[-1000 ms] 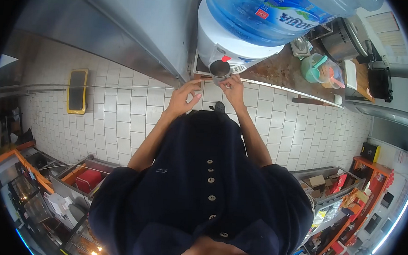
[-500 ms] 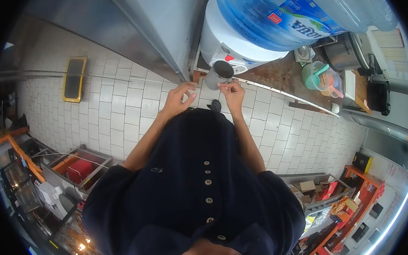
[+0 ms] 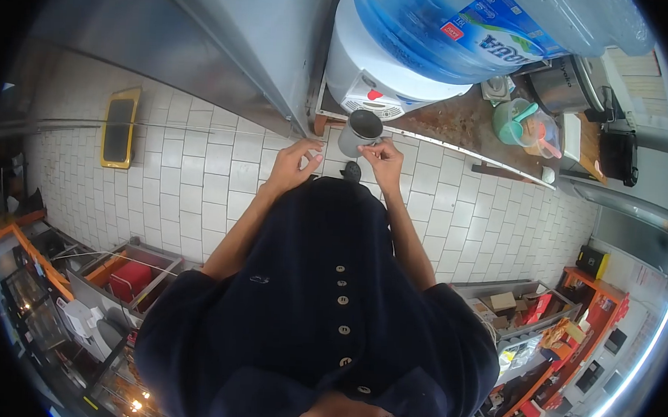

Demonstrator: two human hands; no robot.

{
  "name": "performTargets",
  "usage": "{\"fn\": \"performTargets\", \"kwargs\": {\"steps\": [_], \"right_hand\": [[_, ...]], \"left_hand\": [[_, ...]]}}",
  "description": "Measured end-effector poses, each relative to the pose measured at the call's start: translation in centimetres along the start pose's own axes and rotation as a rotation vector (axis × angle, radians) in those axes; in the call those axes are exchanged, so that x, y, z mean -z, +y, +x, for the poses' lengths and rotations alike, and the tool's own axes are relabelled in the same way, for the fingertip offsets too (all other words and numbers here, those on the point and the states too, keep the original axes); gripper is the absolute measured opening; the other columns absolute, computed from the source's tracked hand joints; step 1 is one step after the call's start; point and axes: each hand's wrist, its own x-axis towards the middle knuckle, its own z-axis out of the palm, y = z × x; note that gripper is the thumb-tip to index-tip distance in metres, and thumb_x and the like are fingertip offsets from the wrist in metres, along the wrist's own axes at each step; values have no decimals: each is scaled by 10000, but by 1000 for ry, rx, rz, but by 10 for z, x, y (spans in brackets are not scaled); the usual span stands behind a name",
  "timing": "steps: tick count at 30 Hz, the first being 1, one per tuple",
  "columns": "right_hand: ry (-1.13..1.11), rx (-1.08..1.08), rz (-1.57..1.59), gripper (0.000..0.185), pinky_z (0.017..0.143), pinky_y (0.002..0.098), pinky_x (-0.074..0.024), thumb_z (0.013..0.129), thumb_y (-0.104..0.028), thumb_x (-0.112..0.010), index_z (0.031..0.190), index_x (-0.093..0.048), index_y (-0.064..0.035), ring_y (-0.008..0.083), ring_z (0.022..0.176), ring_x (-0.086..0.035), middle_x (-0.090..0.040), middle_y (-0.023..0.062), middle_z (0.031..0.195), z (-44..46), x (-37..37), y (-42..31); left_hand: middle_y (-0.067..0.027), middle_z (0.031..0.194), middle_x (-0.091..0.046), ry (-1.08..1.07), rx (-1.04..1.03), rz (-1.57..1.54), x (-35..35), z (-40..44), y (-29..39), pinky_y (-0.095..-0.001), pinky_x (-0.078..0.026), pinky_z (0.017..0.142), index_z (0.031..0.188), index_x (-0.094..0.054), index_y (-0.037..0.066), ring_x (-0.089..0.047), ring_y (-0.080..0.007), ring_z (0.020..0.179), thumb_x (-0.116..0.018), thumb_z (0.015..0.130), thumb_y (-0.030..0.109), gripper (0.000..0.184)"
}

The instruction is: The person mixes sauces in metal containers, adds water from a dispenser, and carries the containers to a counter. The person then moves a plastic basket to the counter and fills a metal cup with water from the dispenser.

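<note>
My right hand (image 3: 382, 161) grips a grey metal mug (image 3: 351, 142) at its right side, with the dark open mouth turned up. What is inside the mug cannot be made out. Just above it stands a white water dispenser (image 3: 364, 90) with a red mark on its front and a big blue water bottle (image 3: 426, 32) on top. To the left of the mug, my left hand (image 3: 295, 166) hangs apart from it, fingers loosely curved, thumb away from them and nothing held.
A tall steel cabinet (image 3: 229, 44) rises at upper left. A brown worktop (image 3: 460, 117) carries a clear tub (image 3: 509, 125) with green and pink utensils and a steel pot (image 3: 567, 86). On the tiled floor (image 3: 222, 172) lies a yellow-edged dark board (image 3: 121, 128).
The mug has come slightly down towards my body, a little away from the dispenser, with my right hand still on it. My left hand has hardly moved.
</note>
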Motion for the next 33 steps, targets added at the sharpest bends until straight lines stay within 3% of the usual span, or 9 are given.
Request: {"fn": "performTargets", "kwargs": {"steps": [6,8,11,17,20,23,27,30,33], "right_hand": [[-5,87,-162,101,639,293,-389,720,-1,-818,722,-719,-21,133,710,-453,-465,9,625,9,-1,-14],[-110,242,-196,107,650,306,-401,710,-1,-821,713,-715,-15,147,705,-458,-482,19,626,9,5,-19],[-67,239,-221,125,663,309,-396,706,11,-830,708,-705,-2,158,720,-466,-512,30,642,14,13,-10],[-128,265,-149,136,709,305,-401,716,13,-834,715,-699,1,148,755,-478,-532,31,665,16,19,-14],[-139,286,-176,151,775,355,-452,707,-10,-843,700,-692,-13,203,767,-522,-522,43,642,24,21,-10],[-299,240,-176,164,804,361,-465,699,-10,-847,689,-684,-24,207,747,-519,-504,38,619,26,33,-10],[-355,371,-195,156,763,372,-458,685,-4,-849,694,-696,-31,210,709,-499,-481,38,594,33,27,3],[-562,268,-174,155,712,355,-442,681,-3,-851,699,-699,-29,201,700,-486,-489,41,596,26,23,-10],[-477,393,-143,157,647,298,-394,698,14,-842,703,-686,-8,153,698,-465,-510,29,635,24,8,2]], "left_hand": [[-96,855,-671,33,-18,-11,2,-8,0,-296,-451,530,896,-641,16,-596,-187,572,-674,890,143,131],[-94,706,-600,-12,-47,49,9,-15,1,-312,-446,532,815,-621,17,-580,-219,550,-668,898,162,173],[-105,674,-592,-92,18,151,17,-38,-24,-342,-451,543,795,-622,27,-580,-256,561,-646,918,220,229],[-132,760,-670,-171,398,259,17,-100,-96,-365,-498,598,886,-663,29,-641,-267,632,-584,948,378,363],[-153,873,-722,-47,948,121,8,-170,-155,-343,-543,581,1032,-668,24,-691,-216,668,-590,938,437,431],[-152,893,-717,306,1286,-89,-10,-262,-186,-351,-555,549,1105,-622,15,-697,-219,688,-599,921,450,474],[-165,934,-709,603,1443,-291,-56,-329,-151,-373,-562,566,1108,-596,9,-701,-244,725,-615,912,454,487],[-171,946,-706,519,1479,-392,-108,-370,-139,-386,-563,583,1087,-611,15,-702,-264,743,-623,906,431,453],[-174,948,-706,408,1362,-311,-168,-415,-181,-391,-564,585,1050,-632,9,-701,-277,735,-629,902,421,438]]}}
